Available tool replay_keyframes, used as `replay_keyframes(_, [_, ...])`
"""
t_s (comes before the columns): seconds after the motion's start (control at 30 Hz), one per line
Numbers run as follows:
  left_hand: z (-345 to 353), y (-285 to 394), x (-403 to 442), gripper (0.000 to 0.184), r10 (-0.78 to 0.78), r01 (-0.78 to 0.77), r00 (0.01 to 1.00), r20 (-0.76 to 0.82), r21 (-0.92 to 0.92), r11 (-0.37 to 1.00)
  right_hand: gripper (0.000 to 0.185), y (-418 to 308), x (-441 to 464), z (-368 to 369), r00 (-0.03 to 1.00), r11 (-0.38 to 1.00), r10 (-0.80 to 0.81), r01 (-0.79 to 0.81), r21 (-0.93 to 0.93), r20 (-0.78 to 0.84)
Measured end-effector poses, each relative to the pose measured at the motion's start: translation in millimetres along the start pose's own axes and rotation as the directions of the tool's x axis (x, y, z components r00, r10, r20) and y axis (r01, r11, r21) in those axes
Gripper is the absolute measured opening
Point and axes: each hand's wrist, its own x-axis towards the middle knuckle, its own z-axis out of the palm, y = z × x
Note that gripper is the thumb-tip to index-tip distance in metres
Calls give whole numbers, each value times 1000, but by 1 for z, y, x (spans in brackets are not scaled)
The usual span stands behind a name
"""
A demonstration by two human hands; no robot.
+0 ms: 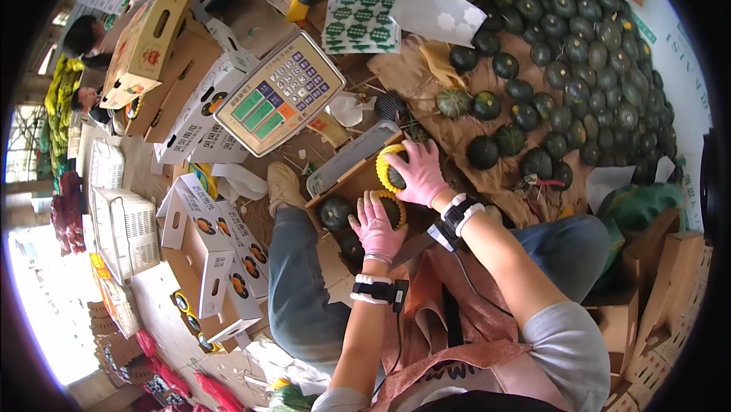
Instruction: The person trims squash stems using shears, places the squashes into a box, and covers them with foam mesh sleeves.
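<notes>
My right hand (422, 174), in a pink glove, is closed around a small dark green pumpkin (395, 177) wrapped in a yellow foam net (383, 168). It holds this pumpkin over the far right part of an open cardboard box (352, 183) between my legs. Just nearer, my left hand (378, 231), also gloved in pink, lies with its fingers stretched over the box. It rests against a second pumpkin in a yellow net (396, 212), partly hidden by the hand. An un-netted pumpkin (336, 213) sits in the box to the left, with another (352, 248) below it.
A large heap of green pumpkins (579, 54) lies on brown paper (480, 183) at right. A digital scale (279, 94) stands ahead. White printed cartons (217, 241) and a white crate (126, 233) are at left. Two people (85, 35) are behind stacked boxes at far left.
</notes>
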Motion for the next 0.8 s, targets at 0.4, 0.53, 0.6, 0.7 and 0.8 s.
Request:
replay_keyframes(0.4, [-29, -11, -19, 105, 80, -82, 988, -132, -11, 997, 70, -16, -71, -96, 1000, 974, 30, -29, 224, -2])
replay_keyframes(0.53, [-42, 0, -43, 68, 285, -299, 924, -254, -16, 954, 26, 37, -223, -190, 828, 797, 158, 215, 564, -538])
replay_keyframes(0.6, [-34, 0, -57, 64, 353, -367, 920, -168, -60, 928, 17, 57, -320, -229, 715, 854, 411, -86, 512, -566])
replay_keyframes(0.7, [-32, 5, -76, 62, 491, -491, 871, 30, -14, 871, 15, 68, -447, -245, 332, 571, 811, -277, 773, -481])
replay_keyframes(0.8, [-40, 12, -97, 61, 518, -528, 843, 141, 41, 848, 19, 51, -518, -236, 9, 132, 991, -342, 930, -137])
